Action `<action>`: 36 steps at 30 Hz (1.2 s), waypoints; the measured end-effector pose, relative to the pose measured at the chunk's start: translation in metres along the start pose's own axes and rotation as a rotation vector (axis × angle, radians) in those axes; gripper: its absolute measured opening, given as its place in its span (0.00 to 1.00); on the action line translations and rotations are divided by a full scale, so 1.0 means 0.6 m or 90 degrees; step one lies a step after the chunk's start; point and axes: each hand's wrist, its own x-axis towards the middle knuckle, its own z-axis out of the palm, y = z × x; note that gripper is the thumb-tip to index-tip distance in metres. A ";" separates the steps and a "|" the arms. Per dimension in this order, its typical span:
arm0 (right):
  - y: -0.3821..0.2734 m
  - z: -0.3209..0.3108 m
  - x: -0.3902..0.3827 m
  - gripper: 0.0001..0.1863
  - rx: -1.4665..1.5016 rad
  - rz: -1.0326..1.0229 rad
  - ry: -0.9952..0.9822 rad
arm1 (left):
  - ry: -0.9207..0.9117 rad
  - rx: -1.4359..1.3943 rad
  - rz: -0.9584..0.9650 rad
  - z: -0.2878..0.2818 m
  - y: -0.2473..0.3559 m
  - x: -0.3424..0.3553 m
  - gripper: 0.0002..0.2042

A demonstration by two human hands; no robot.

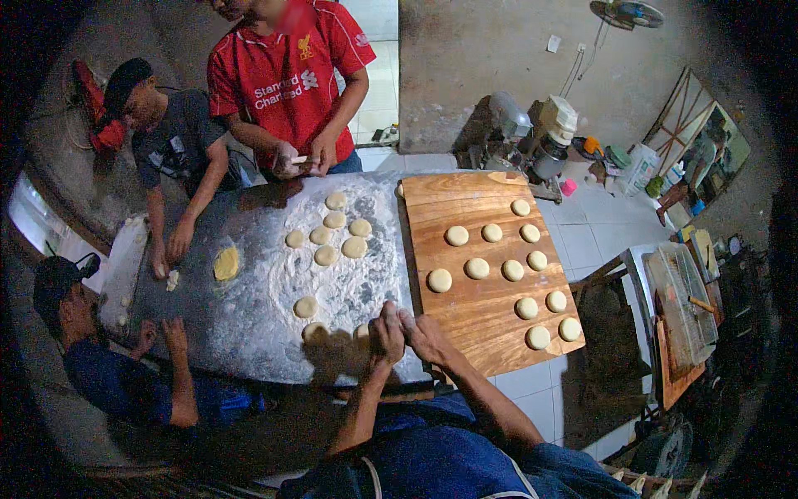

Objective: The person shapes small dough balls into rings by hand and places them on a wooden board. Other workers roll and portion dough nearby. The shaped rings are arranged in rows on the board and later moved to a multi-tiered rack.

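My left hand (pixel 386 334) and my right hand (pixel 426 336) meet over the table's near edge, by the left side of a wooden board (pixel 490 328). Both are closed, fingers pressed together; what they hold, if anything, is hidden. A dough round (pixel 363 332) lies just left of my left hand, partly covered by it. Further left are two more, one dough round (pixel 306 307) in light and one dough round (pixel 315 333) in shadow. Several dough rounds (pixel 325 255) sit on the floured part of the metal table (pixel 208 324). More dough rounds (pixel 476 268) are spread over the board.
A person in a red shirt (pixel 291 66) stands across the table, hands together on a small pale piece. Two co-workers, one in grey (pixel 187 141) and one in dark blue (pixel 108 366), are at the left by a yellow dough piece (pixel 225 264). A rack (pixel 682 308) stands right.
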 end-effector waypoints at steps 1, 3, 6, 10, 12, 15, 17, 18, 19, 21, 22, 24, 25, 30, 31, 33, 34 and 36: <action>0.000 0.006 0.005 0.37 -0.109 0.001 -0.022 | 0.104 -0.060 0.097 0.022 -0.048 0.001 0.16; 0.033 0.030 0.007 0.37 0.108 -0.093 0.085 | 0.167 -0.312 0.196 0.061 -0.093 0.013 0.18; 0.022 0.003 -0.012 0.34 0.171 -0.176 0.120 | 0.267 -0.198 0.251 0.060 -0.026 -0.003 0.20; -0.004 -0.027 -0.026 0.35 -0.014 -0.130 0.047 | 0.247 -0.187 0.231 0.068 -0.033 -0.013 0.18; -0.020 -0.019 -0.038 0.37 0.100 -0.169 0.110 | 0.251 -0.242 0.185 0.083 -0.065 0.004 0.16; 0.003 -0.019 -0.033 0.36 0.049 -0.114 0.039 | 0.231 -0.011 0.167 0.105 -0.169 0.022 0.15; 0.003 -0.012 -0.040 0.37 -0.037 -0.066 0.052 | 0.222 0.022 0.184 0.091 -0.146 0.012 0.17; -0.004 -0.005 -0.042 0.37 -0.004 -0.104 0.083 | 0.264 0.018 0.256 0.083 -0.118 0.005 0.15; -0.010 -0.001 -0.045 0.37 0.029 -0.138 0.119 | 0.302 0.013 0.330 0.063 -0.057 -0.011 0.14; -0.023 0.011 -0.045 0.36 0.099 -0.204 0.150 | 0.307 -0.069 0.332 0.060 -0.067 -0.015 0.15; -0.023 0.011 -0.046 0.37 0.066 -0.188 0.128 | 0.310 -0.113 0.333 0.061 -0.072 -0.017 0.16; -0.021 0.013 -0.045 0.38 -0.001 -0.157 0.084 | 0.243 -0.198 0.300 0.060 -0.102 -0.012 0.16; -0.019 0.022 -0.047 0.39 -0.032 -0.135 0.060 | 0.203 -0.197 0.283 0.056 -0.114 -0.007 0.17; -0.015 0.050 -0.036 0.30 -0.007 -0.154 0.079 | 0.172 -0.373 0.219 0.041 -0.171 -0.004 0.15; -0.014 0.049 -0.035 0.30 -0.040 -0.144 0.068 | 0.243 -0.235 0.278 0.050 -0.179 0.000 0.14; -0.033 0.051 -0.037 0.31 -0.110 -0.113 0.047 | 0.424 0.054 0.355 0.074 -0.192 0.011 0.13; -0.034 0.051 -0.038 0.31 -0.098 -0.083 0.047 | 0.179 -0.089 0.267 0.020 -0.135 -0.016 0.13; -0.064 0.068 -0.030 0.33 -0.072 -0.057 0.018 | 0.072 -0.427 0.134 0.016 -0.182 0.000 0.13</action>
